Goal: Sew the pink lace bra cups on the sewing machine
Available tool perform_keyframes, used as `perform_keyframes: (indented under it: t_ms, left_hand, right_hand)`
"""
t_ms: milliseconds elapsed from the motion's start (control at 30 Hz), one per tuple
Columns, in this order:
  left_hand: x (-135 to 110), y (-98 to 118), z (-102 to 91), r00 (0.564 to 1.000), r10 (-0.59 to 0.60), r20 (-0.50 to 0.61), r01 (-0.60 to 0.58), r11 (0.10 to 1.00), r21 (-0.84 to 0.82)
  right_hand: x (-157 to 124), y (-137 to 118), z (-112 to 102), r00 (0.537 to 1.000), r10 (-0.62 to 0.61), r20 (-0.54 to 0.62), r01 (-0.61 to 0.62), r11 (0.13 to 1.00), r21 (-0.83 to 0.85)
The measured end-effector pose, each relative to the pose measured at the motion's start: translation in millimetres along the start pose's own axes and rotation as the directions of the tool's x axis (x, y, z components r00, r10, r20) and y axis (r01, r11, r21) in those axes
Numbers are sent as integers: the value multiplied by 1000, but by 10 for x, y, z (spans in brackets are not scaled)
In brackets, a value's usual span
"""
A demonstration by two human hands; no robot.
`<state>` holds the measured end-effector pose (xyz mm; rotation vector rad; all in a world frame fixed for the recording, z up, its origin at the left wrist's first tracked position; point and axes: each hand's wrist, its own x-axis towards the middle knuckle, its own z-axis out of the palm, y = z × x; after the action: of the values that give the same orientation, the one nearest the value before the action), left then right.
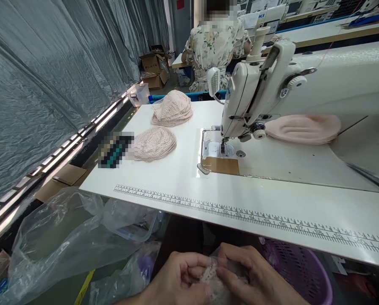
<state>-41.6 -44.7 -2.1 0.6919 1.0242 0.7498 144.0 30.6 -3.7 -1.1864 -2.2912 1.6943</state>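
Note:
Low in front of me, below the table's front edge, my left hand and my right hand both pinch a piece of pale lace fabric. Their fingers are closed around it and nearly meet. Part of the lace is hidden behind the fingers. Beyond the hands stands a white sewing machine, its presser foot over the metal needle plate. On the table's left side lie two stacks of pale pink lace pieces, a nearer stack and a farther stack.
Smooth pink cup-shaped pieces lie behind the needle, under the machine arm. A purple basket stands below the table at right. Clear plastic bags hang at left. Scissors rest at right. Another person sits ahead.

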Motion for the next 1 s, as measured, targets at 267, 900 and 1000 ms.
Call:
perform_keyframes:
  t_ms: [267, 900, 1000]
  left_hand:
    - [86, -198, -39, 989, 28, -144, -27, 1000, 14]
    - [-26, -101, -356, 989, -121, -81, 118, 992, -38]
    - [-54, -78, -386, 988, -144, -55, 145, 989, 30]
  right_hand:
    - [23, -1, 26, 1000, 3, 14, -3, 1000, -3]
    - [-35, 207, -127, 992, -34, 122, 23, 996, 88]
    - [-27, 199, -165, 984, -109, 139, 95, 990, 100]
